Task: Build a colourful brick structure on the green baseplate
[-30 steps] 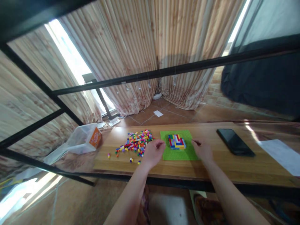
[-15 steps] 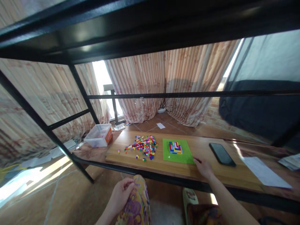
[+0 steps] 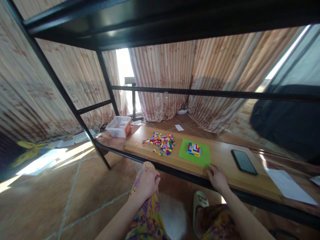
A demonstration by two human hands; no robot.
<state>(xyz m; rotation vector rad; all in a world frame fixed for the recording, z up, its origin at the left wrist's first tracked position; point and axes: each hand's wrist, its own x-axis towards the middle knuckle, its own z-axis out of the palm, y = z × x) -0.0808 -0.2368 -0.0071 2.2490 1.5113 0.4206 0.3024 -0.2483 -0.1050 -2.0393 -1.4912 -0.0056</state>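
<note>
My left hand (image 3: 150,181) rests on my knee, its fingers curled closed, with nothing visible in them. At the near right corner of a green studded baseplate (image 3: 183,153), my right hand (image 3: 218,178) has its bent fingers closed on the plate's corner. A small, low build of toy bricks (image 3: 194,149) in red, blue, yellow and white sits on the baseplate. To its left, many tiny loose bricks (image 3: 162,140) in mixed colours lie in a heap, with a few strays towards the front. Baseplate and heap both lie on a wooden board (image 3: 142,152).
A black phone (image 3: 244,161) and a white paper sheet (image 3: 287,185) lie to the right. A clear plastic box (image 3: 117,128) stands at the left end. A black metal bar (image 3: 175,90) crosses behind the board, and a dark frame (image 3: 150,20) hangs low overhead.
The view has turned and tilted. My left hand has moved up and forward onto the knee. My right hand stays at the baseplate's corner, and the bricks look unchanged.
</note>
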